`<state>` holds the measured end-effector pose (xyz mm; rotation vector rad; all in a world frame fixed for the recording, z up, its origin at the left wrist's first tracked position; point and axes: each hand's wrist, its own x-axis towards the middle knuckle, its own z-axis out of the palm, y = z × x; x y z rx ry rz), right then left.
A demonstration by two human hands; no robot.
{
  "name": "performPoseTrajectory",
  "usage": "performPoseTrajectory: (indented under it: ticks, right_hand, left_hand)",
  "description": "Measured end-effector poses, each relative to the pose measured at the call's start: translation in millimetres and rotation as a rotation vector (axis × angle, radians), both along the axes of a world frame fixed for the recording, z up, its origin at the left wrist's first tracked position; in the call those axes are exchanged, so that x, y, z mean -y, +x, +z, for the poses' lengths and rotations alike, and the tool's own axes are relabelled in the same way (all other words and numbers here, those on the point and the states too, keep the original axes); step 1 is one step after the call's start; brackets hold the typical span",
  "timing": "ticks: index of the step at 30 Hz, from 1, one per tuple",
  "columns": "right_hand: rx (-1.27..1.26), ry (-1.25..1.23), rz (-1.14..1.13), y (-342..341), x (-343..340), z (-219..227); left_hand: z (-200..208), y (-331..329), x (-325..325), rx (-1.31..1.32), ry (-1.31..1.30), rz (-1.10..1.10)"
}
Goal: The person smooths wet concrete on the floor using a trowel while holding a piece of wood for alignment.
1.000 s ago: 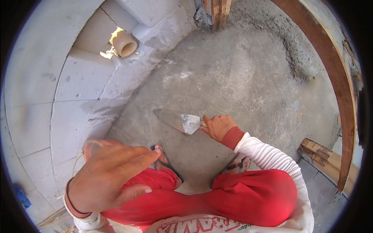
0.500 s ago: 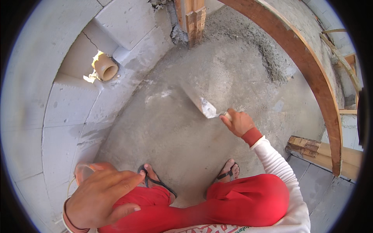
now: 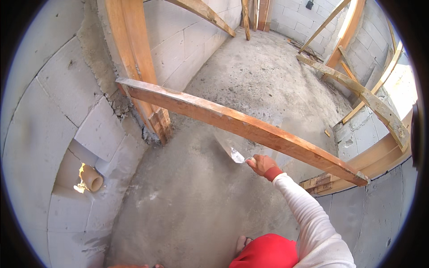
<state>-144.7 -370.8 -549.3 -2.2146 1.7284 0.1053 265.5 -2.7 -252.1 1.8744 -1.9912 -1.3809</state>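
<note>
My right hand (image 3: 262, 166) is closed round the handle of a trowel (image 3: 237, 156), arm stretched forward. The metal blade points away and to the left, low over the smooth grey cement floor (image 3: 192, 192); its far end is blurred, so I cannot tell whether it touches. A wooden beam (image 3: 232, 123) crosses just beyond the hand. Of my left hand only a thin sliver of skin (image 3: 127, 266) seems to show at the lower edge, its fingers hidden.
A pale block wall (image 3: 67, 210) runs along the left, with a short pipe stub (image 3: 92, 179) in a recess. Wooden door-frame posts (image 3: 134, 53) stand ahead left. Slanting timber props (image 3: 353, 85) stand at the right. My right knee (image 3: 268, 252) is at the bottom.
The view has tilted up, bringing in the room beyond the beam. My left hand has nearly dropped out below. The trowel stays in my right hand, with the arm reaching farther forward.
</note>
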Motion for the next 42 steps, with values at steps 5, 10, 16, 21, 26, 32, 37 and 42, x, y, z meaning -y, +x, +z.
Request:
performPoseTrajectory:
  ticks: [5,10,16,21,26,32,37,42]
  right_hand:
    - [0.044,0.25,0.309,30,-127,-17]
    - [-0.032,0.24,0.235,7,-116,-32]
    - [-0.046,0.201,0.01,-61,-12,-20]
    - [0.021,0.084,-0.002,-21,-54,-24]
    - [0.042,0.238,0.205,10,-127,-22]
    - [0.032,0.343,0.354,21,-171,-23]
    - [0.114,0.313,0.411,12,-190,-40]
    - [-0.116,0.166,0.287,-42,-116,-34]
  left_hand:
    - [2,-8,18,0.029,-0.002,-0.042]
    - [5,-4,19,0.032,-0.023,-0.07]
    - [0,-3,21,-0.02,-0.017,-0.076]
    - [6,-6,15,0.014,-0.004,-0.088]
    - [4,-7,15,0.001,-0.01,-0.085]
    - [1,-11,20,0.012,-0.031,-0.094]
    - [-1,-10,18,0.012,-0.04,-0.093]
    - [0,-14,26,0.066,0.095,-0.083]
